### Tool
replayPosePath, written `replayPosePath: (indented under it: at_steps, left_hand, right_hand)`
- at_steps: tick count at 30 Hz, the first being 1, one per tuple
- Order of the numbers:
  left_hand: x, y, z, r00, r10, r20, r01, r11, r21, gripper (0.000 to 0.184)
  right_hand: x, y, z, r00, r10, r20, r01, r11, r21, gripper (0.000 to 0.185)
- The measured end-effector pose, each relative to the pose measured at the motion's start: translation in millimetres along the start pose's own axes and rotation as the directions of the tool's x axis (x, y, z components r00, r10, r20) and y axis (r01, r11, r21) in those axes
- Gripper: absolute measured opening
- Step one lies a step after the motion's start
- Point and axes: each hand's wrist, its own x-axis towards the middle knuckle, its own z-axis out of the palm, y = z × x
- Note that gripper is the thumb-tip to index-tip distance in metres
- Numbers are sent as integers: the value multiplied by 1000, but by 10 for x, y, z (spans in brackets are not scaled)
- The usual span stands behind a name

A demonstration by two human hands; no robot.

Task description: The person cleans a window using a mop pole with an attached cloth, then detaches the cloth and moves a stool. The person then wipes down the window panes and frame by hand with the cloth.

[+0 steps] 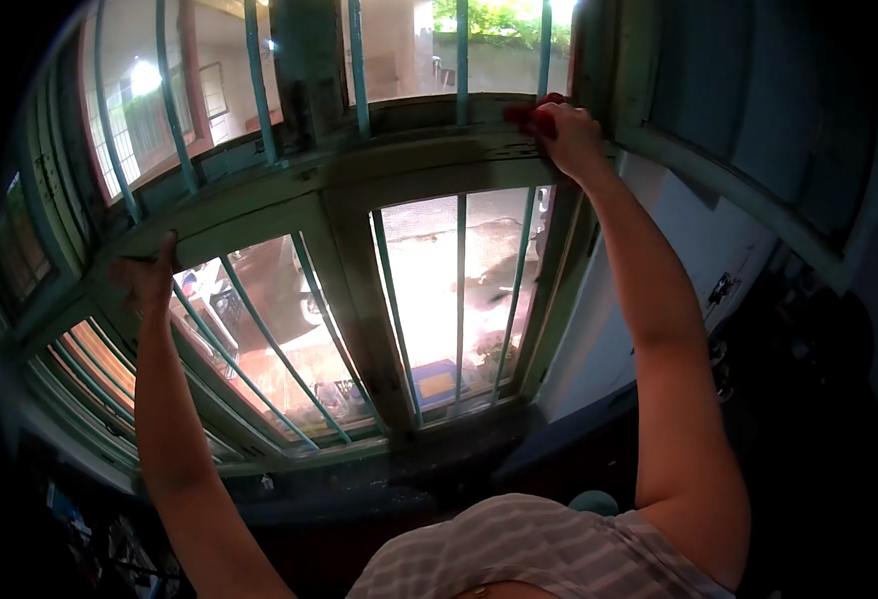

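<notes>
My right hand [573, 142] is closed around a red cloth [539, 120], which it presses against the horizontal rail at the foot of the upper right window opening. The cloth is bunched up, and part of it is hidden by the fingers. On the left, my left hand [146, 278] rests against the green window frame [249, 210], its thumb stretched upward and apart from the fingers. The fingers are dim and partly hard to make out. Nothing loose shows in that hand.
Teal metal bars [461, 299] run across the panes. An open window shutter [748, 110] stands at the right, beside a white wall [598, 290]. Below the window runs a dark ledge [459, 449]. Outside, a blue and yellow object [435, 381] lies on bright ground.
</notes>
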Motion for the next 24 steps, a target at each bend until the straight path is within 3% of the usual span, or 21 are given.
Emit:
replayPosePath:
  at_steps: [1, 3, 4, 5, 6, 9, 12, 14, 16, 17, 20, 23, 24]
  left_hand:
    - [11, -56, 105, 995, 33, -91, -34, 999, -8, 131]
    - [68, -130, 206, 989, 46, -144, -53, 997, -51, 132]
    - [41, -87, 156, 994, 29, -101, -37, 996, -86, 132]
    - [27, -64, 132, 998, 14, -67, -21, 993, -116, 133]
    - [14, -40, 109, 999, -2, -32, -3, 990, -144, 133]
    - [-11, -27, 105, 1000, -19, -4, 18, 981, -195, 133]
    - [-5, 7, 77, 1000, -13, -20, 10, 988, -152, 131]
    - [-66, 109, -86, 998, -61, 22, 62, 997, -40, 130]
    - [74, -95, 65, 998, 28, 61, -26, 999, -22, 131]
    - [151, -184, 109, 994, 72, 81, -71, 997, -12, 131]
    - [18, 49, -76, 994, -12, 104, 8, 999, 31, 131]
    - [-110, 207, -200, 990, -82, 112, 83, 997, -4, 131]
    - [-124, 203, -183, 995, -79, 63, 80, 997, -17, 132]
  right_hand:
    - [5, -112, -19, 997, -67, -34, 64, 995, -78, 21]
    - [86, -474, -3, 939, -321, -124, 320, 947, -26, 9]
    - [164, -767, 177, 998, 6, -64, 36, 768, 639, 10]
    - [195, -1069, 173, 975, -182, -127, 212, 933, 290, 10]
    - [226, -1372, 165, 913, -363, -186, 347, 931, -113, 10]
    - [336, -2091, 157, 962, -261, -80, 264, 964, 29, 12]
    - [328, -2032, 46, 962, -258, -84, 266, 958, 104, 15]
    - [306, -1724, -46, 949, -302, 86, 301, 953, 25, 17]
    - [283, -1271, -244, 899, -183, 397, 289, 931, -225, 15]
    - [210, -963, -233, 939, -171, 298, 240, 947, -215, 15]
    - [245, -353, -246, 926, 51, 373, 92, 930, -355, 18]
    - [380, -188, -150, 999, 24, 30, -16, 967, -255, 22]
    - [414, -281, -142, 996, 61, 69, -45, 976, -214, 23]
